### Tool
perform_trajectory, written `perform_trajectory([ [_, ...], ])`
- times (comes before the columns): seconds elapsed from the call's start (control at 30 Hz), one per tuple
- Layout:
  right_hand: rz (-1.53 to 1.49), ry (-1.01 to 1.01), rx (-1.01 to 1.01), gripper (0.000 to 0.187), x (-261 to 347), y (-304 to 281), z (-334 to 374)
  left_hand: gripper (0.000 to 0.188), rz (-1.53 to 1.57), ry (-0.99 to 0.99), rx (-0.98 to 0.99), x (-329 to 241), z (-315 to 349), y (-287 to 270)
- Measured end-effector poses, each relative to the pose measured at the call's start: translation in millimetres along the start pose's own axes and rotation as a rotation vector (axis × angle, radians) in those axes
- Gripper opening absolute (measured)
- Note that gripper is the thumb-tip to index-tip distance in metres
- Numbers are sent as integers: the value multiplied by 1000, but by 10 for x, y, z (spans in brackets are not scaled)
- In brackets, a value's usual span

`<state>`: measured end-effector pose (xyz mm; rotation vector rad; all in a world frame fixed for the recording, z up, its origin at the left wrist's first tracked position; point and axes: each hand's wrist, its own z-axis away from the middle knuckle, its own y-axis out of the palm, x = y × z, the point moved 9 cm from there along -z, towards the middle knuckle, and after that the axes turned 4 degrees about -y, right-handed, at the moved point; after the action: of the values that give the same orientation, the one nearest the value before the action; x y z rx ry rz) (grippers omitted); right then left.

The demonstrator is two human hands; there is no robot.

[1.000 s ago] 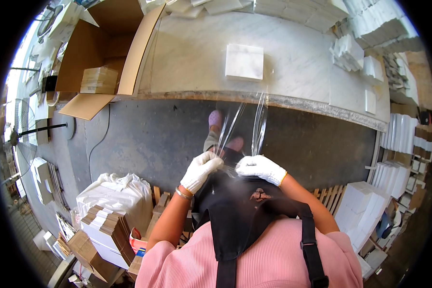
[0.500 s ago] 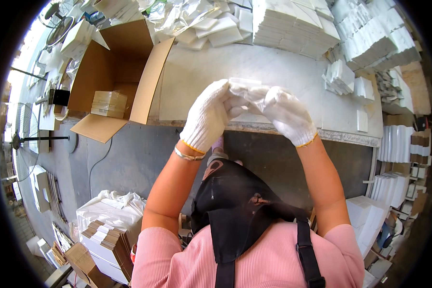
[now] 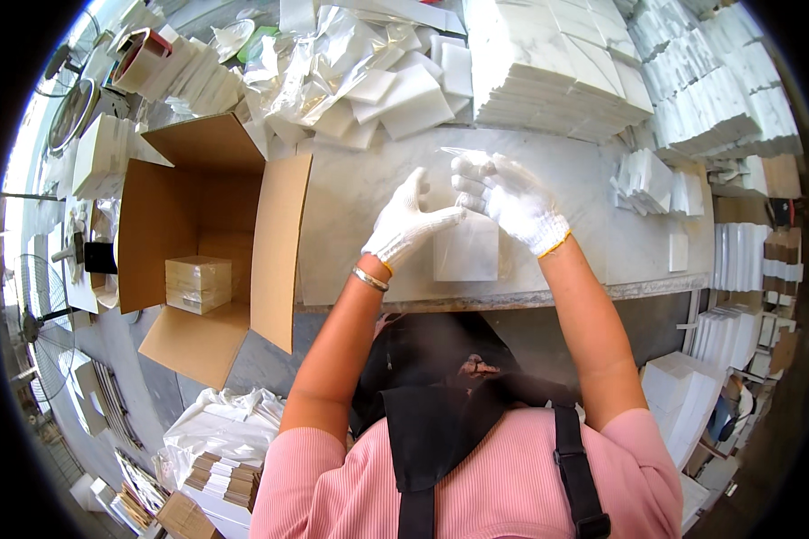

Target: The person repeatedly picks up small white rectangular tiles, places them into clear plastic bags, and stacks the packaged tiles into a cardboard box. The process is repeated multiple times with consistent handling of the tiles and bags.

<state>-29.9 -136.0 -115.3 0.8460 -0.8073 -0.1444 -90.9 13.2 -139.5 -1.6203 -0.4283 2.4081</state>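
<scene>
A white square tile (image 3: 466, 250) in a clear plastic bag lies flat near the bench's front edge, in front of me. My left hand (image 3: 409, 220), in a white knit glove, is open at the tile's left, its thumb stretched over the far end. My right hand (image 3: 512, 199), gloved alike, hovers over the far right corner with its fingers curled. A thin clear strip of plastic film (image 3: 459, 151) shows at those fingertips, and they seem pinched on it. The right thumb is hidden.
An open cardboard box (image 3: 279, 251) at the left holds a wrapped stack of tiles (image 3: 198, 280). Along the far side of the bench (image 3: 360, 198) lie loose foam sheets with plastic film (image 3: 333, 81) and tall stacks of marble tiles (image 3: 548, 81). Small tile pieces (image 3: 645, 180) stand at the right.
My hands were together at the bench edge; now they are apart over the bench, the left open. The bagged tile now shows flat on the bench. The view has shifted, and the box appears lower.
</scene>
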Motion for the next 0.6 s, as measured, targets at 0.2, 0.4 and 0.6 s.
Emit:
perform_trajectory([
  [0.2,249,-71,-150,49,131,-363,-156,31,-41,-119,90,85,-305,85],
  [0.4,1012,-517,-538,71,727,-477,188,16,-378,355,-373,-238,-239,-11],
  [0.6,1949,-856,-98,67,116,200,561,14,-399,479,-497,-119,-173,-38],
])
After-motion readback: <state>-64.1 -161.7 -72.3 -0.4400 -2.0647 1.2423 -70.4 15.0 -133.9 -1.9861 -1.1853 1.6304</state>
